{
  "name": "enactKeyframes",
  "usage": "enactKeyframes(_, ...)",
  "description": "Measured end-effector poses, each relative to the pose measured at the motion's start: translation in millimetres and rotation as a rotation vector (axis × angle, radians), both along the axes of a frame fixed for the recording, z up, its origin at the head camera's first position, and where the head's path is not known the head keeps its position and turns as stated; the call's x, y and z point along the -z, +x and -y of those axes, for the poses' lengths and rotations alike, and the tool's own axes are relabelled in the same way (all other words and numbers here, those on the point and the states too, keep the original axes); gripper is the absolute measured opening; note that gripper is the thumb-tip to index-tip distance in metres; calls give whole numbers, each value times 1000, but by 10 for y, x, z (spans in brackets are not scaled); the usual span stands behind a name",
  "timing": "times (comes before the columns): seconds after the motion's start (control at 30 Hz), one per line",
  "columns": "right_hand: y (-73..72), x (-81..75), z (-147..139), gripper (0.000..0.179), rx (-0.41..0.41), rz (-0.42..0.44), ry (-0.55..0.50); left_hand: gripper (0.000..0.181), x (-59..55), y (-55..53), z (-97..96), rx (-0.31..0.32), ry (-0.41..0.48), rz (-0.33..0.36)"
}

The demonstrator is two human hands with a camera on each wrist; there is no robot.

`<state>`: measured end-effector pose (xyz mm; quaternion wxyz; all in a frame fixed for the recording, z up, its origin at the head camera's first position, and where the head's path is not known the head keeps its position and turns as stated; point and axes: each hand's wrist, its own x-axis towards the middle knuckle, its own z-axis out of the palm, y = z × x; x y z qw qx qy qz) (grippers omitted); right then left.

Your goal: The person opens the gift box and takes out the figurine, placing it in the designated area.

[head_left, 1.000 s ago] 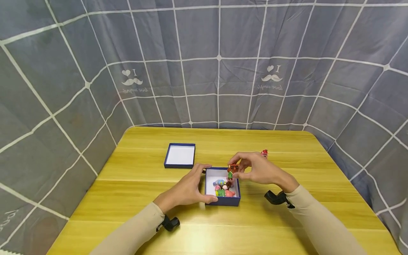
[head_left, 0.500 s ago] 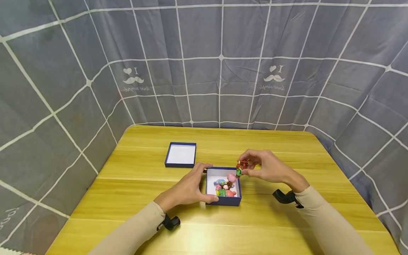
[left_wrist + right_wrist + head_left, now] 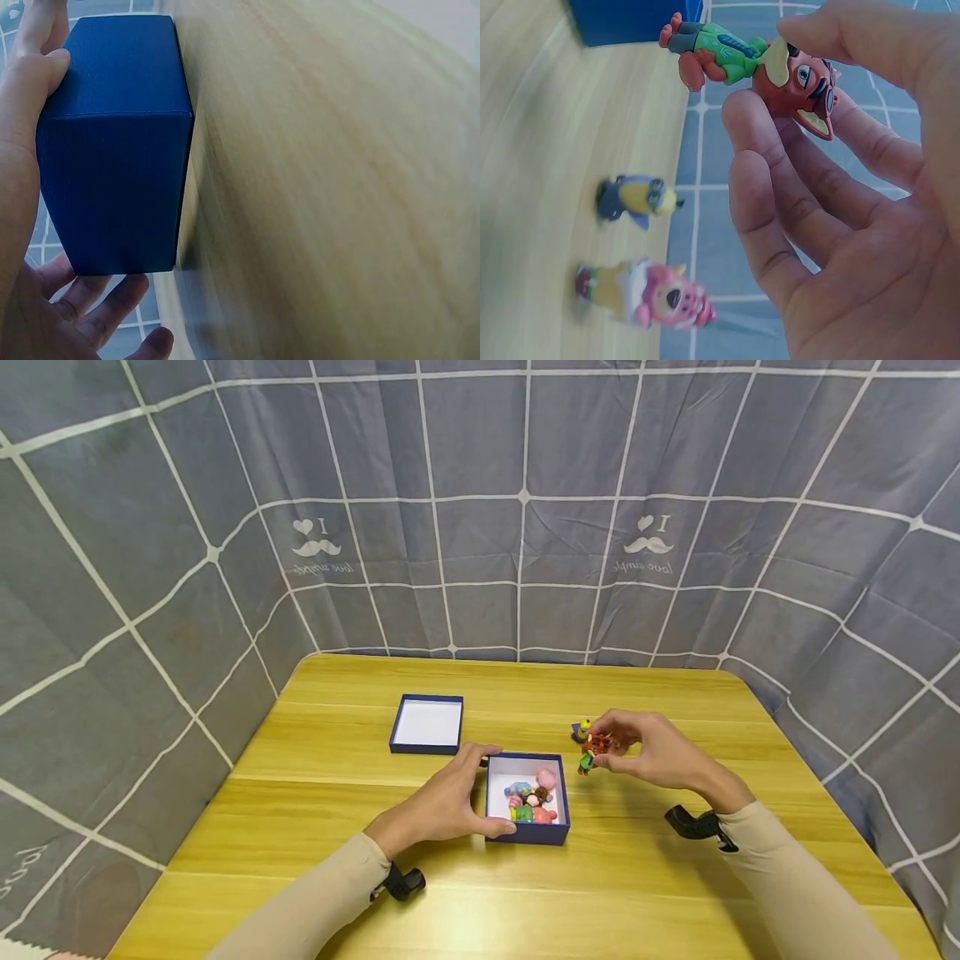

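Observation:
A square dark blue box (image 3: 534,833) with a white inside stands in the middle of the table. My left hand (image 3: 442,797) holds it by the left side, thumb along the front wall and fingers behind the back wall. Several small toy figurines lie in it, among them a pink one (image 3: 545,778) and a green one (image 3: 523,813). Right of the box, my right hand (image 3: 660,753) pinches a red fox figurine (image 3: 795,79) by the head, held above the table. The fox wears a green shirt and a blue tie. Its feet point away from the palm.
Beyond the right hand stand a yellow and blue minion figurine (image 3: 639,196) and a pink bear figurine (image 3: 667,296); the head view hides the bear behind the hand. A blue-rimmed lid (image 3: 423,749) lies inside up at the back left. A grey checked curtain (image 3: 480,543) surrounds the table.
My right hand has carried the fox figurine rightward, from over the box to beside it. The minion figurine has come into the head view, and the pink one in the box is uncovered.

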<state>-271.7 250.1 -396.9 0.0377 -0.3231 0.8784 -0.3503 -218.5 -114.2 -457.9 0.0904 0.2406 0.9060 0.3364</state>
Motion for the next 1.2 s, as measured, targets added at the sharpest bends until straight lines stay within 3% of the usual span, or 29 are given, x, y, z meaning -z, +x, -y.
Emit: enactKeyframes(1.2, -277, 281, -875, 33, 140, -32, 41, 122, -12, -38, -48, -12, -2, -3)
